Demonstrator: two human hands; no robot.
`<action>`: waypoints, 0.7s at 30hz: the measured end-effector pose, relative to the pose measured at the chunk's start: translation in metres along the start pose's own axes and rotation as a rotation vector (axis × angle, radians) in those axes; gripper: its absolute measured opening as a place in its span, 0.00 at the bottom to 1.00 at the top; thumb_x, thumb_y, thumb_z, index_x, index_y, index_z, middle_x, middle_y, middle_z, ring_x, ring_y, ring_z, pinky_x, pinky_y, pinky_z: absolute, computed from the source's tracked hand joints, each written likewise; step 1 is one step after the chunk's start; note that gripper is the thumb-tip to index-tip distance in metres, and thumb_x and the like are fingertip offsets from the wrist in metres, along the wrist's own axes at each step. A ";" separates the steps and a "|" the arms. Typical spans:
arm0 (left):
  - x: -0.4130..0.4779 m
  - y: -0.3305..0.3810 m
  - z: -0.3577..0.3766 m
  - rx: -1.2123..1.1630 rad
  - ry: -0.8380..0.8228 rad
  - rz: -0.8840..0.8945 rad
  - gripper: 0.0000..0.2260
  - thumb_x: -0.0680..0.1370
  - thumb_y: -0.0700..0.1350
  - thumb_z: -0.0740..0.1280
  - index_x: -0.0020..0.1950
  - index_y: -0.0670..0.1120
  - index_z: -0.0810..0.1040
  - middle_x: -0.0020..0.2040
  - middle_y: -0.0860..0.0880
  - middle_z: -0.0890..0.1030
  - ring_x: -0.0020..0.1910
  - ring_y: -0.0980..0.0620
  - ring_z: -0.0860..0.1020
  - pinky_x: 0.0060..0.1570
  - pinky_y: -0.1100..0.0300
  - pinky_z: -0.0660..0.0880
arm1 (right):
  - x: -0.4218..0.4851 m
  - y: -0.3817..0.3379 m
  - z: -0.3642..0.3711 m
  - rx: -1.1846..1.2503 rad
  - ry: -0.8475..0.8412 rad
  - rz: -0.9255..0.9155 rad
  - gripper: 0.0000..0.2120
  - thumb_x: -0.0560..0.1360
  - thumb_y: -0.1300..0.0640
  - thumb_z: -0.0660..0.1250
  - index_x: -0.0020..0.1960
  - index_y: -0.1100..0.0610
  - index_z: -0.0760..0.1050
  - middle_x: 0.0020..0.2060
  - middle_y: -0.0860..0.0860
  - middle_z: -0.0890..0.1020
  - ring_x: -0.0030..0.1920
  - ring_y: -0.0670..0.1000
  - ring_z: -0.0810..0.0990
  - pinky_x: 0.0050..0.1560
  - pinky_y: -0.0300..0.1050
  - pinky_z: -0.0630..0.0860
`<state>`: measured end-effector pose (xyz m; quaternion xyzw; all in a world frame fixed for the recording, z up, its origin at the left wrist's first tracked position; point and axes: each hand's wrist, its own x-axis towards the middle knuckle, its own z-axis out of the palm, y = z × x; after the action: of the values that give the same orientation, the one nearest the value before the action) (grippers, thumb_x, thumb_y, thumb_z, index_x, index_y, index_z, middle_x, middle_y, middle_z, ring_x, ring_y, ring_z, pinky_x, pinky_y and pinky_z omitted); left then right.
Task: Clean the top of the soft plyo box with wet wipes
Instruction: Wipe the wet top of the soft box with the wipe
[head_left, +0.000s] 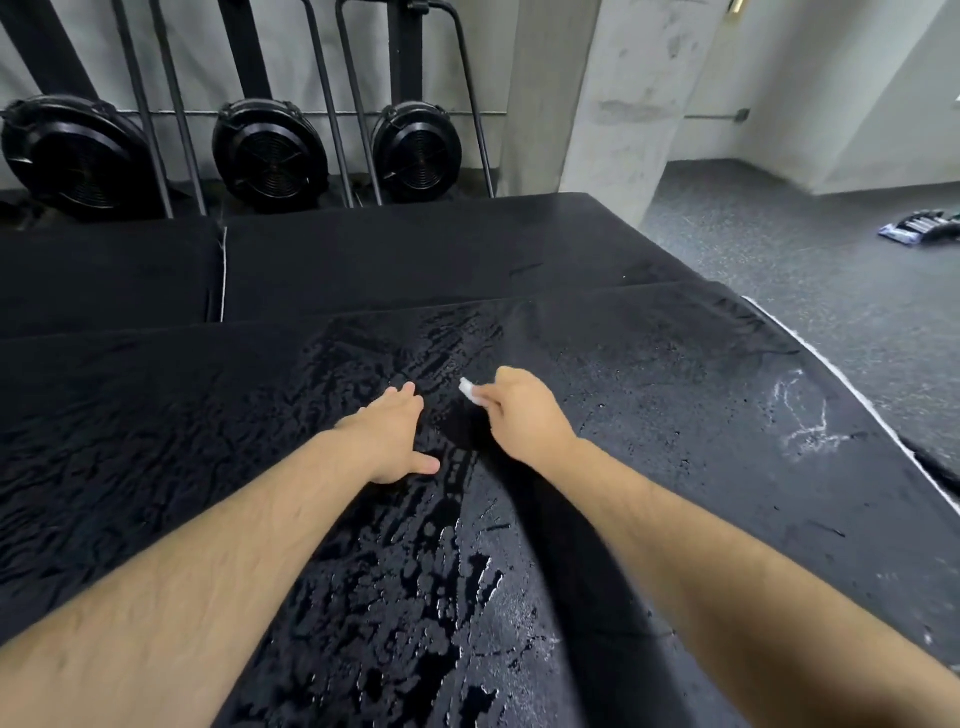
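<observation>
Left hand (392, 434): it lies flat on the box top, palm down, with the fingers straight and the thumb spread to the side. It holds nothing.
Right hand (524, 415): just beside the left hand, back facing up, with the fingers curled round a small white wipe.
Wipe (469, 391): bunched into a lump, it sticks out in front of the right hand's fingers (only this end shows). If it touches the surface, I cannot tell.
Box (156, 441): black and soft. Its top is under both hands and both forearms.
Wet marks (415, 571): shiny streaks and drops on the top, between the two hands, ahead of them and back between the forearms.
White marks (802, 421): thin pale scribbles on the top, well to the right of the right hand.
Second black pad (363, 260): beyond the fingertips of both hands, past the far edge of the box.
Round fans (270, 156): three black ones, far ahead of the hands, by the wall.
Pillar (608, 93): grey concrete, far ahead and right of the right hand.
Packet (919, 231): small and striped, on the grey floor (805, 270), far to the right of the right hand.
</observation>
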<state>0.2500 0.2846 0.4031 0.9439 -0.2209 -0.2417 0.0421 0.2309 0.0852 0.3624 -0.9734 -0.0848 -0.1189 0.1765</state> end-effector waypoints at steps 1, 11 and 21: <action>-0.003 0.002 -0.004 0.002 -0.003 0.007 0.43 0.77 0.59 0.70 0.82 0.48 0.48 0.82 0.52 0.44 0.81 0.51 0.47 0.77 0.48 0.57 | 0.005 0.004 -0.001 -0.019 0.019 0.068 0.17 0.83 0.62 0.59 0.68 0.52 0.78 0.40 0.54 0.67 0.42 0.57 0.70 0.40 0.49 0.65; -0.026 0.007 0.015 0.190 -0.069 0.040 0.47 0.76 0.58 0.71 0.82 0.49 0.44 0.81 0.53 0.38 0.80 0.52 0.43 0.74 0.45 0.63 | -0.019 -0.006 -0.005 -0.091 0.026 0.045 0.20 0.81 0.64 0.62 0.67 0.47 0.79 0.37 0.51 0.65 0.39 0.57 0.69 0.39 0.51 0.71; -0.055 0.006 0.036 0.192 0.207 0.082 0.28 0.79 0.60 0.66 0.76 0.51 0.65 0.72 0.54 0.64 0.70 0.52 0.65 0.60 0.50 0.75 | -0.073 -0.045 0.001 -0.060 -0.022 -0.176 0.22 0.75 0.67 0.67 0.64 0.49 0.81 0.36 0.47 0.62 0.36 0.54 0.66 0.35 0.47 0.63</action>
<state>0.1872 0.3044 0.3968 0.9538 -0.2757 -0.1188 -0.0160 0.1522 0.1186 0.3572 -0.9682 -0.1684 -0.1257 0.1354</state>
